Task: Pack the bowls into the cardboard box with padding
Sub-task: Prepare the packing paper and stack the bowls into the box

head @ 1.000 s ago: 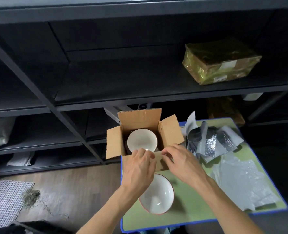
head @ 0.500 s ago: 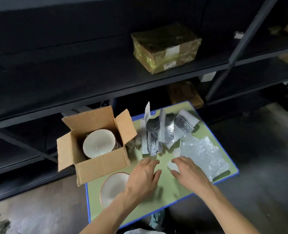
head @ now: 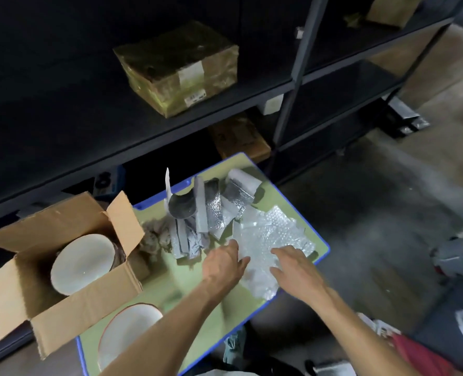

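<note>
Both forearms reach forward from the bottom edge, bare and palm down; the left hand [head: 223,264] lies at the near left edge of a clear, crinkled sheet of bubble wrap [head: 275,232], its fingers loosely extended and close together, pinching nothing; the right hand [head: 292,267] sits over the near part of the same sheet with fingers straight and slightly spread; motion blur makes it hard to say whether either palm actually presses the sheet.

The brown cardboard box [head: 86,308] stands open at the left end of the pale green, blue-edged worktop [head: 168,280], flaps raised; one round white bowl [head: 84,263] sits tilted inside it; a second white bowl with a reddish rim [head: 124,332] lies on the worktop just in front of the box, partly hidden by the left forearm.

Beyond the hands lie curled silver foil padding pieces [head: 211,213] and, beside the box, a tuft of crumpled brownish filler [head: 154,237]; behind stands black metal shelving [head: 225,115] bearing a parcel wrapped in yellowish film [head: 181,66]; grey concrete floor [head: 374,213] shows to the right.
</note>
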Action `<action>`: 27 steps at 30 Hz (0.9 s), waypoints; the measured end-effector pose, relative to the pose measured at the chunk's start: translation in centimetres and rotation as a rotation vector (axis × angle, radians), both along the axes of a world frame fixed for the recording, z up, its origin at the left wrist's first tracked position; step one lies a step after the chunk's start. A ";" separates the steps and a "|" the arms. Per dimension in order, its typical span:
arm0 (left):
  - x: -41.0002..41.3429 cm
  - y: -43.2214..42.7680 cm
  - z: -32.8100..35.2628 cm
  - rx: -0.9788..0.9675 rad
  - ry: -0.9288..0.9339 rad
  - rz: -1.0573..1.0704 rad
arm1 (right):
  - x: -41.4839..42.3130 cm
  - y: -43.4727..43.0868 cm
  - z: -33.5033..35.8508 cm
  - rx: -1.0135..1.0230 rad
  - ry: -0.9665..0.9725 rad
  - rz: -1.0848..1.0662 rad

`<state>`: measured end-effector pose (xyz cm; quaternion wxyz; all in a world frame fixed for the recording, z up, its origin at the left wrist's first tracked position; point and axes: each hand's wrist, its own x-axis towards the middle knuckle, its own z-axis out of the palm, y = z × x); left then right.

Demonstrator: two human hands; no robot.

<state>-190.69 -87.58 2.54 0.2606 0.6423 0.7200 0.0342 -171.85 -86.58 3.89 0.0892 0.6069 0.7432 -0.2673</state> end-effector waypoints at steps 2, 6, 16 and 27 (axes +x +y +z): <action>0.2 0.1 -0.7 -0.007 -0.039 0.057 | 0.3 0.2 -0.3 -0.015 0.003 -0.016; 0.1 0.2 -1.7 -0.003 -0.159 0.157 | 0.4 0.4 -0.7 -0.050 0.003 -0.024; -3.5 -1.7 -0.2 0.113 -0.483 0.353 | -1.3 2.2 0.0 -0.054 0.055 -0.155; -7.7 -7.5 1.6 0.135 -0.560 0.544 | -6.9 3.6 2.8 -0.254 0.398 -0.222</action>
